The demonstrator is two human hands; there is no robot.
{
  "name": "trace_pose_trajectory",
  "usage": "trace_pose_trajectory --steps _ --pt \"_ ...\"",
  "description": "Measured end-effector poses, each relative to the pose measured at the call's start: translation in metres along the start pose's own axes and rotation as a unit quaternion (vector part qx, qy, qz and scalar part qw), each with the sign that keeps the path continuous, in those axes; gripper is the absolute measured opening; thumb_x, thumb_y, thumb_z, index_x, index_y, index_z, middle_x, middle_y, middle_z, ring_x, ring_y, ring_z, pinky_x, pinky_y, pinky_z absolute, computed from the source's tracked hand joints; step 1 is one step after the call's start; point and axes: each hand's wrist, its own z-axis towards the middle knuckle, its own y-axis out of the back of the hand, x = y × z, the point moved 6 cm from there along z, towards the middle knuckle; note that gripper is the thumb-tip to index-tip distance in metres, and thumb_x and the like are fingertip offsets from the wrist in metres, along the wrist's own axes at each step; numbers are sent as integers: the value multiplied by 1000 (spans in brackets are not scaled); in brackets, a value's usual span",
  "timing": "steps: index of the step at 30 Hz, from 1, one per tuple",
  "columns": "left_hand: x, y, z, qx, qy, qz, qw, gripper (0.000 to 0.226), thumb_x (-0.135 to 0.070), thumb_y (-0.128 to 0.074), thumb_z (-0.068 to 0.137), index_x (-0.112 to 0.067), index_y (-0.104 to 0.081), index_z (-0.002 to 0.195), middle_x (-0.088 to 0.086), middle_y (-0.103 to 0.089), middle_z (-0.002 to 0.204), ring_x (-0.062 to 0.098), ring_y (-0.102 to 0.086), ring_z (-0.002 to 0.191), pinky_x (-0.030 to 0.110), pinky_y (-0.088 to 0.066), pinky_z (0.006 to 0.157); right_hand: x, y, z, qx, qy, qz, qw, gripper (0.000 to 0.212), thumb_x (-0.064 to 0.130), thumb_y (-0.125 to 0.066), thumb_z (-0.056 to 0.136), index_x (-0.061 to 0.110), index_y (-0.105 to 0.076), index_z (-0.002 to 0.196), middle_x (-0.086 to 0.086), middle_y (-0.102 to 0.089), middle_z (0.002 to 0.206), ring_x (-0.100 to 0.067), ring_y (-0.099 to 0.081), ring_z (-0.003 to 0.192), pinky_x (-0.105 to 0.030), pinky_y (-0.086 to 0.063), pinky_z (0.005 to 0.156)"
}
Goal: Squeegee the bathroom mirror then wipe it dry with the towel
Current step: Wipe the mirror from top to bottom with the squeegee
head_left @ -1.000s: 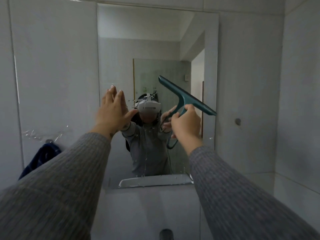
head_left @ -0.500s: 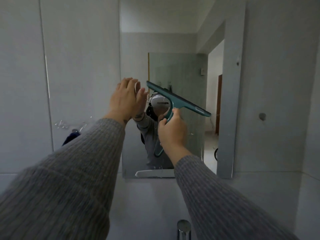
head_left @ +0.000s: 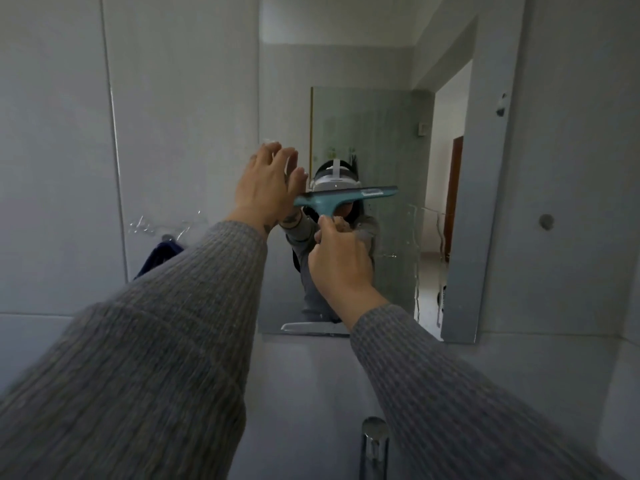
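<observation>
The bathroom mirror (head_left: 388, 126) hangs on the tiled wall ahead, with water streaks on its right part. My right hand (head_left: 341, 261) grips the handle of a teal squeegee (head_left: 346, 199), whose blade lies nearly level against the glass at mid-height. My left hand (head_left: 266, 185) is open, fingers spread, pressed at the mirror's left edge just beside the blade's left end. A dark blue towel (head_left: 157, 254) hangs on the wall to the left, partly hidden behind my left sleeve.
A chrome tap (head_left: 374, 445) rises at the bottom centre. A round wall hook (head_left: 546, 221) sits right of the mirror. Grey tiled walls close in on the left and right. The mirror's lower edge reflects a white basin rim (head_left: 311, 328).
The squeegee blade has turned from a downward-right slant to nearly level and shifted right on the glass. The view has moved left, and both hands sit more to the mirror's left part.
</observation>
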Motion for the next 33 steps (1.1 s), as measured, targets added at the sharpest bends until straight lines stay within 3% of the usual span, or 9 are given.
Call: trace_pose_trajectory --steps 8,14,19,27,33 --pt "11 -29 -13 34 32 21 999 54 -42 -51 93 -27 -33 142 7 -15 156 32 -19 141 52 -33 108 -13 17 5 56 99 -201 973 46 6 -46 90 24 -45 133 -13 -60 121 -35 -62 102 -36 -39 66" --pt "11 -46 -28 49 40 18 998 71 -37 -60 89 -29 -20 148 4 1 159 30 -2 145 54 -24 113 -38 34 10 76 103 -254 959 56 4 -48 91 38 -42 135 -7 -50 137 -34 -55 112 -41 -47 77" --pt "12 -52 -29 31 38 19 999 83 -31 -68 84 -29 -16 148 5 4 159 30 5 145 50 -19 115 -60 47 6 58 110 -257 958 55 4 -43 93 39 -40 136 -8 -56 130 -33 -60 103 -37 -44 66" --pt "17 -58 -24 27 46 16 998 86 -30 -71 81 -31 -17 147 4 4 159 29 5 145 51 -20 115 -110 67 -10 58 -7 -210 976 62 1 -41 89 38 -35 139 -16 -59 115 -37 -60 92 -35 -38 63" --pt "12 -53 -28 32 52 14 998 84 -30 -70 82 -31 -17 147 6 3 159 31 2 145 50 -20 115 -143 78 -23 20 -138 -96 986 55 7 -43 92 36 -38 138 -16 -63 108 -35 -60 90 -36 -45 68"
